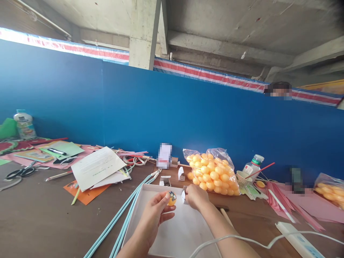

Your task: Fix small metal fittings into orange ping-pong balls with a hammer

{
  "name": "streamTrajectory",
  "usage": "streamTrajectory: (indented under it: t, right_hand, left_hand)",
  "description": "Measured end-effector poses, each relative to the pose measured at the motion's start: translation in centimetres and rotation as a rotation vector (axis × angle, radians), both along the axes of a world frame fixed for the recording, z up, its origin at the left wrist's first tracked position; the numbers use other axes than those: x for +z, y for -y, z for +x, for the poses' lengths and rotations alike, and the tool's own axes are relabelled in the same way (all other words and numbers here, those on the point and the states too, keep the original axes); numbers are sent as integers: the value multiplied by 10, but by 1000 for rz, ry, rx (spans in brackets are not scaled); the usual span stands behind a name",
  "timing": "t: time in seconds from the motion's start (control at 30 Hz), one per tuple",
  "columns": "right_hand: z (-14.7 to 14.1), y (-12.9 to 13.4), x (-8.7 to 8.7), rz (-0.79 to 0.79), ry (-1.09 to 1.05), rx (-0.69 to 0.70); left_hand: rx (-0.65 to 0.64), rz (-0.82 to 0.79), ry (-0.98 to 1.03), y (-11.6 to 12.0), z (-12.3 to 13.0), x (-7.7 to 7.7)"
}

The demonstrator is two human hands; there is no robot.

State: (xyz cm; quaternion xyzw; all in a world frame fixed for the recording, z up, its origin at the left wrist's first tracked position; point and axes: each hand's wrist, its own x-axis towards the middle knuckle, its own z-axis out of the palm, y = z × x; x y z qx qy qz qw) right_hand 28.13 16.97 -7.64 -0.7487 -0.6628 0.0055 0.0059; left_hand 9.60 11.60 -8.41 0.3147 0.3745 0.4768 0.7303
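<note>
Over the shallow white tray (pixel 146 195), my left hand (pixel 158 208) pinches an orange ball (pixel 171 201) between thumb and fingers. The upper part of this ball has a shiny silver covering or piece; I cannot tell which. My right hand (pixel 197 197) is at a small white box (pixel 184 197) by the tray's far right edge. Its fingers are curled, with the tips hidden at the box, so what they hold does not show. Just beyond the tray stand another small white box (pixel 181 174) and an open box (pixel 165 181) with small dark pieces inside.
A clear bag of orange balls (pixel 212 175) sits behind my right hand. Light-blue cords (pixel 120 215) lie left of the tray. Papers (pixel 98 168) and scissors (pixel 21 172) are farther left. A power strip (pixel 297 240) and white cable (pixel 242 237) lie at right, before a blue partition (pixel 161 107).
</note>
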Motion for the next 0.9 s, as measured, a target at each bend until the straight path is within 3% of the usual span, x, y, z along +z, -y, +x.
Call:
streamTrajectory:
  t: [0.33,0.7,0.9]
  right_hand:
    - [2,2,2,17,-61,-31]
    - [27,18,7,76,-263,-56]
    - [17,20,8,35,-193,-66]
  left_hand:
    - [5,-6,-21,1,0,3]
    - [19,12,-14,6,-1,10]
    - [17,6,-34,4,0,7]
